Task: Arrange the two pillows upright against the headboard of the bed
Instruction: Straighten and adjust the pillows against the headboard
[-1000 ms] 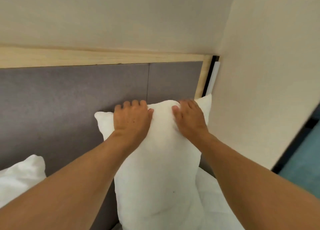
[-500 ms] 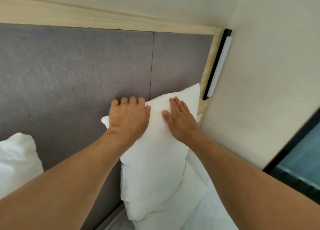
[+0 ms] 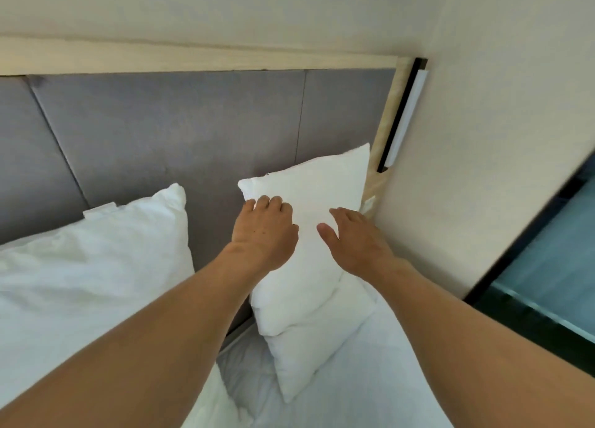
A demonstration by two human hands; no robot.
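A white pillow [image 3: 309, 202] stands upright against the grey padded headboard [image 3: 180, 131] at the bed's right end. My left hand [image 3: 264, 231] rests on its front near the upper left edge, fingers bent. Beside it, my right hand [image 3: 354, 240] lies flat on the pillow's right side with its fingers apart. Neither hand grips the pillow. A second, larger white pillow [image 3: 96, 253] leans against the headboard on the left, apart from the first.
White bedding [image 3: 354, 379] covers the mattress below, with a white padded fold [image 3: 309, 347] under the right pillow. A pale wooden frame [image 3: 383, 128] edges the headboard. A cream wall [image 3: 483, 137] is close on the right, with a dark glass panel [image 3: 547, 266] beyond.
Both hands have slid from the pillow's top edge down onto its front. The pillow has settled lower against the headboard, and the view has drawn back, showing more of the left pillow.
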